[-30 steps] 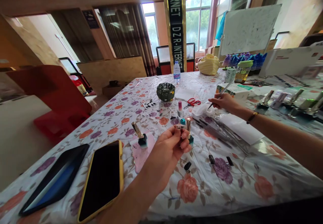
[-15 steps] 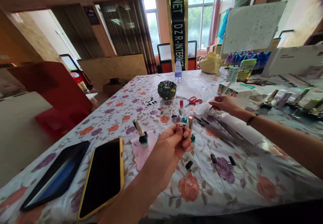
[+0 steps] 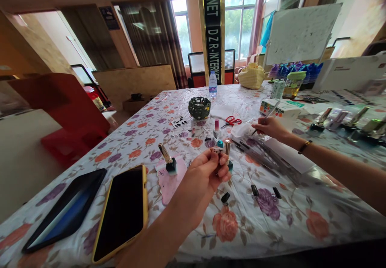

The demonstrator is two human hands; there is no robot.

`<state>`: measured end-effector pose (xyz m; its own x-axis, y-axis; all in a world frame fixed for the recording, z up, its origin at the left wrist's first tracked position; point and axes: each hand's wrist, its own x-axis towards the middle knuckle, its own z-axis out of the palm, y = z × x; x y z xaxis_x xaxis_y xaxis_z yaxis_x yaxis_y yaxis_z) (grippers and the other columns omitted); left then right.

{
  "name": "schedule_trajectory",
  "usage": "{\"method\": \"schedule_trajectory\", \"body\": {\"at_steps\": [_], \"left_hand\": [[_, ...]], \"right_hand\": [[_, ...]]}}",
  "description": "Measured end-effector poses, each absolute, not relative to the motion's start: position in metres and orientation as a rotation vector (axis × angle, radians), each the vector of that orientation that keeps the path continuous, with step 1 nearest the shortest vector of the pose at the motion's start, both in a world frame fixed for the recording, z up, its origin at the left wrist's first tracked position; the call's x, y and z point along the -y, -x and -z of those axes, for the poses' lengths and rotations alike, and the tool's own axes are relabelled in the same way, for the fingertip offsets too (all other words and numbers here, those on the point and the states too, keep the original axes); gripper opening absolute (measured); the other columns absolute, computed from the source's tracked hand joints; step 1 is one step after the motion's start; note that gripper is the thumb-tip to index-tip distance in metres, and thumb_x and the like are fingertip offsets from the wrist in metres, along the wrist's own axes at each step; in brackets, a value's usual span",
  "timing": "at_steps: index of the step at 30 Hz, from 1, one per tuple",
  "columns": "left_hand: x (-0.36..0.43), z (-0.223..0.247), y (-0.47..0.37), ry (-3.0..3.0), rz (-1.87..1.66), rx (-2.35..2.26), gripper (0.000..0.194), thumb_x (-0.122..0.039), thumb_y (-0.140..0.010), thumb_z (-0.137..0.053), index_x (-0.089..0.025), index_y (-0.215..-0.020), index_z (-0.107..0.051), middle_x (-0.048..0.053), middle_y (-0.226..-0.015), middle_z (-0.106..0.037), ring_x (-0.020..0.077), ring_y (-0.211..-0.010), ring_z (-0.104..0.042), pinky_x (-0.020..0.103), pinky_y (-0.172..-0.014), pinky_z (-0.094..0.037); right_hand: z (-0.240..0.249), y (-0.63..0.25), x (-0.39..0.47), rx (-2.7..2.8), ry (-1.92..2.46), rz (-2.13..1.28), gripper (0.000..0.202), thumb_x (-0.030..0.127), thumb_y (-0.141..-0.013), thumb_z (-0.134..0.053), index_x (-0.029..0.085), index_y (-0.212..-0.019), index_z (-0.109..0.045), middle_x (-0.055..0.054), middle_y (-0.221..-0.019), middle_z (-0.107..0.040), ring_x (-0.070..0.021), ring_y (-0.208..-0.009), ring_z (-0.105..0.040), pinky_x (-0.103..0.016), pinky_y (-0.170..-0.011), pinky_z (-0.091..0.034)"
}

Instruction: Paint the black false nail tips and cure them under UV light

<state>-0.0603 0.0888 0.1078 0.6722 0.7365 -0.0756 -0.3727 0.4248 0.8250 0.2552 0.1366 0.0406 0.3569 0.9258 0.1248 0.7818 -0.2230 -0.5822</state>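
Hands apart, each closed on something. Your left hand (image 3: pixel 208 171) pinches a small pale piece with dark marks (image 3: pixel 217 150), just in front of a gold-capped glass bottle (image 3: pixel 227 149); fingers hide part of it. Your right hand (image 3: pixel 269 126) grips a slim silver stick tool (image 3: pixel 273 108), tip low by a crumpled white plastic wrapper (image 3: pixel 242 130); contact, can't tell. Looks done, my read: three glossy black nail-shaped pieces (image 3: pixel 225 197), loose on the floral-covered worktop (image 3: pixel 199 254) nearer you. Open item: your pinched piece looks mid-work, tool well apart from it. Whether its marks are final, can't tell.
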Motion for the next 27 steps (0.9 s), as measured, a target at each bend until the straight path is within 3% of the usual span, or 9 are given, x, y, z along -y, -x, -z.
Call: {"method": "schedule_trajectory", "body": {"at_steps": [27], "left_hand": [[-0.089,-0.109,0.059,-0.879,-0.729,-0.488,0.014,-0.005,-0.079,-0.044,-0.014,-0.068,-0.044,0.000,-0.070,-0.043,0.0050,-0.054,-0.038,0.018,-0.052,-0.034]], "right_hand": [[-0.050,-0.245,-0.135,1.648,2.114,-0.155,0.026,0.036,-0.087,-0.047,0.013,-0.093,-0.058,-0.002,-0.087,-0.060,-0.0117,-0.072,-0.058,-0.028,-0.065,-0.050]]}}
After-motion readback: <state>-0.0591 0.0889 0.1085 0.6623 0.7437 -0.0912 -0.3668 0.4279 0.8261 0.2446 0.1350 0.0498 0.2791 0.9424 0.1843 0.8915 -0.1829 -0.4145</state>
